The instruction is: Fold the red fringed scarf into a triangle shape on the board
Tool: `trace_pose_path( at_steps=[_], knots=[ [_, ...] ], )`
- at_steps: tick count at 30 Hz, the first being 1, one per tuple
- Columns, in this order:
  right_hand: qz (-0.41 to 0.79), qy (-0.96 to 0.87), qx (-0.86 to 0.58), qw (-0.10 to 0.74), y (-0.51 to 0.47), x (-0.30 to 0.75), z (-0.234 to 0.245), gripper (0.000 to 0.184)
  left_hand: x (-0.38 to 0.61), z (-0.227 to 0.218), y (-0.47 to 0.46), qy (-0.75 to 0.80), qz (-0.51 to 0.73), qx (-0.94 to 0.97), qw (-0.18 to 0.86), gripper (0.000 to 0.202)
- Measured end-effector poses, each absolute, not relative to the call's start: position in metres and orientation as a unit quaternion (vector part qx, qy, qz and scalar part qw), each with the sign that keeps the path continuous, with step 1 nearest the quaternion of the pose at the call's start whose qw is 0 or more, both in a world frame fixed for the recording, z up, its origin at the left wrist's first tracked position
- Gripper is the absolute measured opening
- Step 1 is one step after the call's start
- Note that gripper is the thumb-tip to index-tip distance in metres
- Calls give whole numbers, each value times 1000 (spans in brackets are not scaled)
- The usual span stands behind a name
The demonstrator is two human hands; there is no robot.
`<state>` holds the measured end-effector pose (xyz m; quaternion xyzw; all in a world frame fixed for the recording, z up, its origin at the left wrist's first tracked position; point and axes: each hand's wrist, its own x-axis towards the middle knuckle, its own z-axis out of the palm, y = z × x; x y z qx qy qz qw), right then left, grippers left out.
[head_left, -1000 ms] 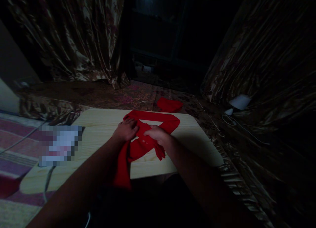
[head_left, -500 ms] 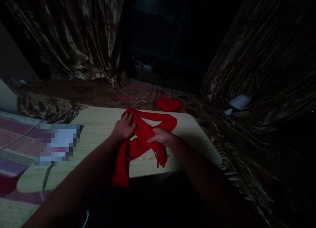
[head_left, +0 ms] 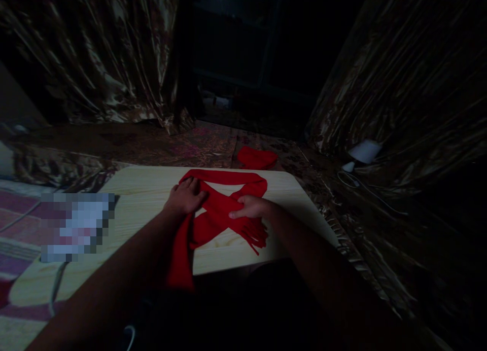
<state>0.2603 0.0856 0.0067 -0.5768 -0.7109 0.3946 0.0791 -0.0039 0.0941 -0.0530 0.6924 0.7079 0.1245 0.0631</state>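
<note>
A long red scarf (head_left: 218, 206) lies on a pale wooden table (head_left: 140, 204), looped so that its strips cross in the middle. My left hand (head_left: 185, 196) rests on the loop's left corner with its fingers laid out over the cloth. Near the fringed end, my right hand (head_left: 253, 207) grips the upper strip, its thumb on top and the tassels (head_left: 254, 233) spread below it. The scarf's other end (head_left: 180, 265) drops over the table's near edge, partly behind my left forearm.
Another red cloth item (head_left: 257, 158) lies just past the table's far edge. On the left is a blurred-out flat object (head_left: 81, 221) with a cable. A white lamp (head_left: 365, 151) with a cord stands at the right, and patterned curtains (head_left: 148, 62) hang behind.
My right hand has drawn the fringed end slightly to the right, and the hands are farther apart. The loop's far strip lies straighter. The view has shifted a little.
</note>
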Motion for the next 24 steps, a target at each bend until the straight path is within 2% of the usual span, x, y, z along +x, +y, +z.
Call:
trace_pose_path(
  at_steps=[2,5,7,10,17,24],
  knots=[
    [289,-751,-590,67,96,268,7,31,-4,-55,95,706,122,695,60,81],
    [108,-774,-615,105,113,281,3,34,-4,-57,94,701,114,702,46,80],
    [52,-798,-593,91,121,291,-3,34,-4,-58,93,698,106,708,38,81],
    [38,-833,-550,34,129,305,-16,49,-3,-58,92,697,94,710,31,82],
    [55,-763,-640,-74,126,315,-22,90,0,-55,98,688,73,722,30,75],
    [34,-770,-631,-91,129,324,-16,96,4,-52,110,677,62,733,36,76]
  ],
)
